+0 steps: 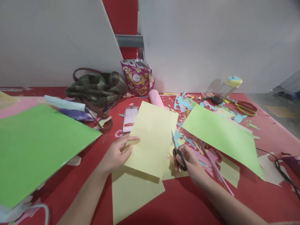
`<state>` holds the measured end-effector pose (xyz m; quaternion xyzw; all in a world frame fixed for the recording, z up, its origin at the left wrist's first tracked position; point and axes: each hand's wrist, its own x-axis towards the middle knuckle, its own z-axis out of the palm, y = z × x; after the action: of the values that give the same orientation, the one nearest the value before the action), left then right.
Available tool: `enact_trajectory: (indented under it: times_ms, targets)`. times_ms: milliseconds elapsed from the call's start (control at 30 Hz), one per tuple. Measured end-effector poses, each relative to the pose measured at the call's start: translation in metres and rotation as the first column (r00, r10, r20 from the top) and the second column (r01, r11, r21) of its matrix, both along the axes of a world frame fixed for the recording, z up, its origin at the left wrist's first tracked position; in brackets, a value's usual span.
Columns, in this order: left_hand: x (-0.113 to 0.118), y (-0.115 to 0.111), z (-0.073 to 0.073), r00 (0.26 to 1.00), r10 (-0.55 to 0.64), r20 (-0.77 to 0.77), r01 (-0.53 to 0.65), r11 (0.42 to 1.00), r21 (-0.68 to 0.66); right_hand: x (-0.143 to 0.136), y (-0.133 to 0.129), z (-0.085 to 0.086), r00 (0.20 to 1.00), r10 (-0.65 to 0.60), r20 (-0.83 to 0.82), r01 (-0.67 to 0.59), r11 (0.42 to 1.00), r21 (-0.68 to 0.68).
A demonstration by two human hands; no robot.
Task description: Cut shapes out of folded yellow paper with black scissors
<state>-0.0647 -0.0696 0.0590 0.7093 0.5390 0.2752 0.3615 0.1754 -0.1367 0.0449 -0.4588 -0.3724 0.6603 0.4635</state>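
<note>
My left hand (120,153) pinches the left edge of a pale yellow sheet of paper (153,137), thumb and fingers over its surface. That sheet is tilted and raised a little above the table. In my right hand (187,159) is a pair of scissors with black handles (180,157), fingers through the loops. The blades point up and away, close beside the sheet's right edge; whether they touch it I cannot tell. Beneath lies another pale yellow sheet (136,193), partly covered. A light green sheet (222,134) rests to the right of my right hand.
Colourful paper scraps (185,103) litter the red table (187,200). At the back stand a purple snack bag (138,78), a plaid cloth bag (98,86) and a pink roll (156,98). Red-and-yellow scissors (246,107) lie by a clear bottle (225,89). A green board (42,147) fills the left.
</note>
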Motion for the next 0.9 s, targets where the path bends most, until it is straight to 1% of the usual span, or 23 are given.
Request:
enact_trajectory:
  times_ms: [67,133,233,300,367,433,500,533,567,600,633,667,700,767,800,833,900]
  targets:
    - [-0.001,0.002,-0.002,0.998,0.066,0.017,-0.066,0.998,0.016,0.000,-0.001,0.002,1.000,0.023,0.013,-0.023,1.000,-0.008]
    - [-0.001,0.003,-0.004,0.987,0.144,0.075,-0.144,0.990,-0.009,0.000,-0.001,0.002,0.999,0.041,0.032,-0.041,0.999,-0.016]
    - [0.002,0.004,-0.007,0.938,0.280,0.203,-0.252,0.955,-0.153,0.001,-0.002,0.000,0.998,0.046,0.032,-0.046,0.999,-0.011]
    - [0.006,0.004,-0.009,0.864,0.380,0.329,-0.310,0.918,-0.247,0.001,-0.001,-0.003,0.999,0.030,0.019,-0.030,1.000,-0.001]
    - [0.011,0.003,-0.011,0.744,0.458,0.486,-0.328,0.885,-0.332,0.000,-0.001,-0.004,1.000,-0.006,0.017,0.006,1.000,0.001]
    - [0.019,0.001,-0.013,0.596,0.501,0.627,-0.267,0.861,-0.433,-0.002,0.000,-0.005,0.998,-0.052,0.026,0.052,0.999,-0.017]
    - [0.028,-0.004,-0.015,0.437,0.494,0.752,-0.121,0.860,-0.495,-0.004,0.000,-0.007,0.996,-0.089,0.029,0.090,0.995,-0.046]
    - [0.033,-0.007,-0.016,0.368,0.472,0.801,-0.035,0.868,-0.495,-0.005,-0.001,-0.008,0.994,-0.103,0.024,0.105,0.992,-0.065]
    - [0.037,-0.011,-0.017,0.315,0.447,0.837,0.046,0.874,-0.484,-0.007,-0.001,-0.009,0.993,-0.115,0.019,0.116,0.990,-0.084]
    - [0.042,-0.016,-0.018,0.286,0.432,0.855,0.121,0.869,-0.480,-0.008,-0.002,-0.010,0.992,-0.124,0.014,0.125,0.987,-0.101]
    - [0.046,-0.020,-0.019,0.271,0.430,0.861,0.183,0.856,-0.484,-0.009,-0.003,-0.011,0.992,-0.125,0.012,0.126,0.985,-0.122]
    - [0.049,-0.025,-0.021,0.269,0.444,0.855,0.242,0.828,-0.506,-0.010,-0.004,-0.012,0.992,-0.122,0.011,0.123,0.982,-0.143]
    - [0.053,-0.029,-0.022,0.280,0.468,0.838,0.289,0.792,-0.538,-0.011,-0.004,-0.013,0.993,-0.116,0.015,0.117,0.980,-0.162]
    - [0.058,-0.035,-0.024,0.329,0.504,0.798,0.314,0.739,-0.596,-0.013,-0.006,-0.013,0.994,-0.106,0.030,0.109,0.976,-0.186]
    - [0.060,-0.037,-0.024,0.374,0.525,0.765,0.282,0.721,-0.633,-0.013,-0.007,-0.012,0.994,-0.103,0.034,0.107,0.976,-0.190]
    - [0.062,-0.039,-0.024,0.418,0.538,0.732,0.227,0.718,-0.657,-0.014,-0.007,-0.011,0.994,-0.108,0.032,0.112,0.976,-0.185]
    - [0.064,-0.039,-0.024,0.510,0.546,0.665,0.073,0.743,-0.665,-0.014,-0.008,-0.008,0.993,-0.118,0.017,0.119,0.979,-0.164]
